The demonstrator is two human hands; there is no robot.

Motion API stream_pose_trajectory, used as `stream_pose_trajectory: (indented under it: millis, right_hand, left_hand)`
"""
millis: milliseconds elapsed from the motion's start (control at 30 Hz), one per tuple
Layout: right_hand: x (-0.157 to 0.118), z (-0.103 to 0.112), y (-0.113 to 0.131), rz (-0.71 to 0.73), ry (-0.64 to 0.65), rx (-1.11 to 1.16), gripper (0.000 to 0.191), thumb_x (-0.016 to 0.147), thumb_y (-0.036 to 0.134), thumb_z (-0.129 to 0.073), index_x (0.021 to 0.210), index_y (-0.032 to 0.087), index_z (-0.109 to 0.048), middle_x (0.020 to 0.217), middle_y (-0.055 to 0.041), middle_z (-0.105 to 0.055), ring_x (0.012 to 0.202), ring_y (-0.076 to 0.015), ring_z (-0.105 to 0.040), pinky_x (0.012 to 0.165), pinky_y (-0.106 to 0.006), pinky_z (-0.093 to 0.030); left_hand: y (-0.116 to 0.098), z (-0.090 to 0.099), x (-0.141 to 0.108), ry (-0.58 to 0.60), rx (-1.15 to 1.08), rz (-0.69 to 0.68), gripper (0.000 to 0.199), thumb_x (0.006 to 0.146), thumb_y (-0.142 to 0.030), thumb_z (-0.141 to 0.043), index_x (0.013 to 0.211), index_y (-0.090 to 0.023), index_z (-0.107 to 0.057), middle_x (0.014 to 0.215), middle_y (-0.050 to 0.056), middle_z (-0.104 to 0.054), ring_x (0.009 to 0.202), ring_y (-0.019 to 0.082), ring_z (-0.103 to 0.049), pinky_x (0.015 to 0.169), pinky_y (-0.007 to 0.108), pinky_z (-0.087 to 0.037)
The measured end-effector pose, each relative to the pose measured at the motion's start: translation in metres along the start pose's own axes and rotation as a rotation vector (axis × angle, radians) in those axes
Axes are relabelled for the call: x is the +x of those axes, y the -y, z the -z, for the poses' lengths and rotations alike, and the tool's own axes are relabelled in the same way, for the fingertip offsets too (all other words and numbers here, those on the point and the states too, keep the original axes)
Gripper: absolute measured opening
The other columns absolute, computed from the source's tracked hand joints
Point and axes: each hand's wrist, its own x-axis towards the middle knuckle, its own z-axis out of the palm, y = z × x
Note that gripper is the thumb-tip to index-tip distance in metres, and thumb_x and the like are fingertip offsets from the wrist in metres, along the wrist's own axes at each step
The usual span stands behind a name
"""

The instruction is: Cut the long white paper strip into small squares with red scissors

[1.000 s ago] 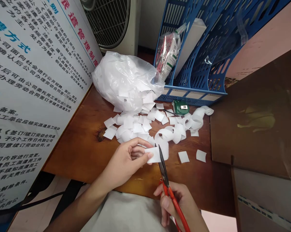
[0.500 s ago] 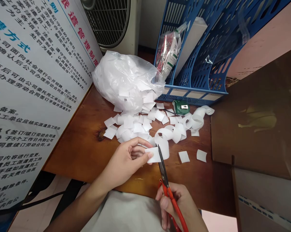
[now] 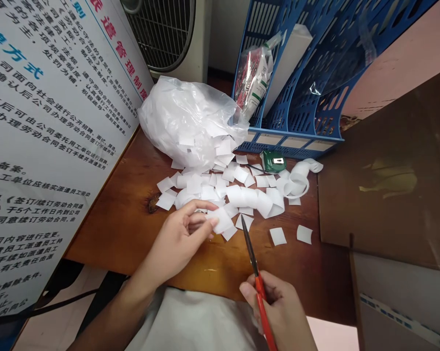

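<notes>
My left hand [image 3: 185,234] pinches a small white square piece [image 3: 221,220] between thumb and fingers, over the pile's front edge. In my right hand [image 3: 278,302] are red-handled scissors [image 3: 249,243]; their dark blades look closed and point away toward the pile. A long curled white strip [image 3: 254,199] lies across the front of the pile, apart from the blades. Behind it are many cut white squares [image 3: 194,184], spilling from the mouth of a clear plastic bag [image 3: 190,112]. Two single squares [image 3: 278,236] lie to the right of the scissors.
A green tape measure [image 3: 273,161] sits behind the curled strip. The blue file rack [image 3: 293,138] stands at the back with a bagged red item [image 3: 254,78]. A printed board [image 3: 59,122] borders the left, a cardboard box [image 3: 380,195] the right. The wooden table [image 3: 124,234] ends near my lap.
The scissor blades have closed and drawn clear of the strip. The strip's near end has dropped back onto the pile. My left hand has moved slightly left and away from me.
</notes>
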Motion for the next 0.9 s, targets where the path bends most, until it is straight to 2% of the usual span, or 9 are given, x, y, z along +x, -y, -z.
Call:
stream_pose_trajectory:
  millis: [67, 167, 233, 333, 467, 533, 600, 733, 900]
  right_hand:
    - [0.0, 0.006, -0.003, 0.079, -0.158, -0.248, 0.041, 0.088, 0.057, -0.062, 0.073, 0.02, -0.054, 0.066, -0.0027, -0.059, 0.059, -0.0169, -0.055, 0.057, -0.028, -0.045]
    - [0.002, 0.013, -0.006, 0.239, -0.207, -0.474, 0.025, 0.091, 0.045, -0.057, 0.096, 0.023, -0.067, 0.085, -0.0048, -0.071, 0.072, -0.0227, -0.067, 0.065, -0.033, -0.052]
    - [0.004, 0.016, -0.005, 0.38, -0.191, -0.519, 0.025, 0.093, 0.035, -0.054, 0.114, 0.025, -0.066, 0.105, -0.0052, -0.073, 0.088, -0.0231, -0.072, 0.074, -0.034, -0.056]
    - [0.009, 0.022, 0.008, 0.562, -0.164, -0.57, 0.028, 0.096, 0.023, -0.052, 0.121, 0.026, -0.065, 0.125, -0.0053, -0.068, 0.106, -0.0212, -0.069, 0.088, -0.033, -0.054]
    - [0.029, 0.032, 0.045, 0.708, -0.333, -0.613, 0.013, 0.099, 0.029, -0.056, 0.101, 0.023, -0.068, 0.097, -0.0034, -0.069, 0.086, -0.0195, -0.066, 0.078, -0.033, -0.05]
    - [0.046, 0.031, 0.065, 0.73, -0.535, -0.552, 0.016, 0.098, 0.032, -0.059, 0.107, 0.022, -0.067, 0.094, -0.0034, -0.068, 0.082, -0.0191, -0.064, 0.071, -0.031, -0.047]
    - [0.067, 0.026, 0.079, 0.736, -0.639, -0.523, 0.025, 0.093, 0.035, -0.065, 0.111, 0.019, -0.066, 0.1, -0.0061, -0.069, 0.091, -0.0229, -0.063, 0.077, -0.033, -0.047]
    - [0.101, 0.012, 0.092, 0.729, -0.706, -0.505, 0.031, 0.085, 0.034, -0.072, 0.11, 0.016, -0.066, 0.097, -0.0071, -0.069, 0.095, -0.027, -0.059, 0.082, -0.038, -0.045]
    - [0.112, 0.01, 0.095, 0.752, -0.682, -0.458, 0.006, 0.084, 0.023, -0.069, 0.084, 0.017, -0.068, 0.08, -0.0046, -0.059, 0.084, -0.0246, -0.054, 0.077, -0.037, -0.042]
  left_hand:
    - [-0.002, 0.008, 0.001, -0.112, 0.161, -0.076, 0.024, 0.1, -0.044, -0.06, 0.114, -0.024, -0.057, 0.07, -0.004, -0.065, 0.071, 0.012, -0.062, 0.066, 0.021, -0.044]
    - [-0.007, 0.017, 0.006, -0.178, 0.4, -0.135, 0.019, 0.101, -0.044, -0.056, 0.109, -0.026, -0.057, 0.081, -0.005, -0.069, 0.062, 0.011, -0.056, 0.056, 0.023, -0.038]
    - [-0.01, 0.019, 0.012, -0.168, 0.505, -0.228, 0.015, 0.101, -0.039, -0.056, 0.105, -0.025, -0.06, 0.106, -0.002, -0.072, 0.085, 0.014, -0.065, 0.066, 0.023, -0.044]
    - [-0.012, 0.017, 0.02, -0.196, 0.602, -0.377, 0.011, 0.1, -0.032, -0.057, 0.101, -0.023, -0.064, 0.139, 0.001, -0.059, 0.123, 0.02, -0.059, 0.076, 0.023, -0.048]
    - [-0.012, 0.015, 0.025, -0.261, 0.579, -0.48, 0.009, 0.098, -0.027, -0.06, 0.101, -0.022, -0.066, 0.123, 0.002, -0.065, 0.115, 0.017, -0.061, 0.091, 0.024, -0.048]
    - [-0.012, 0.015, 0.024, -0.224, 0.516, -0.449, 0.01, 0.1, -0.029, -0.059, 0.102, -0.023, -0.068, 0.108, -0.001, -0.069, 0.103, 0.015, -0.064, 0.091, 0.024, -0.048]
    - [-0.011, 0.014, 0.02, -0.155, 0.433, -0.369, 0.014, 0.101, -0.034, -0.059, 0.103, -0.024, -0.069, 0.102, -0.002, -0.07, 0.096, 0.014, -0.065, 0.082, 0.022, -0.049]
    - [-0.006, 0.013, 0.012, -0.037, 0.195, -0.181, 0.025, 0.095, -0.043, -0.067, 0.113, -0.024, -0.067, 0.096, 0.0, -0.069, 0.088, 0.014, -0.065, 0.077, 0.022, -0.05]
    - [0.002, 0.013, 0.013, -0.002, 0.08, -0.117, 0.026, 0.092, -0.043, -0.071, 0.104, -0.02, -0.069, 0.091, 0.002, -0.065, 0.083, 0.014, -0.06, 0.074, 0.023, -0.048]
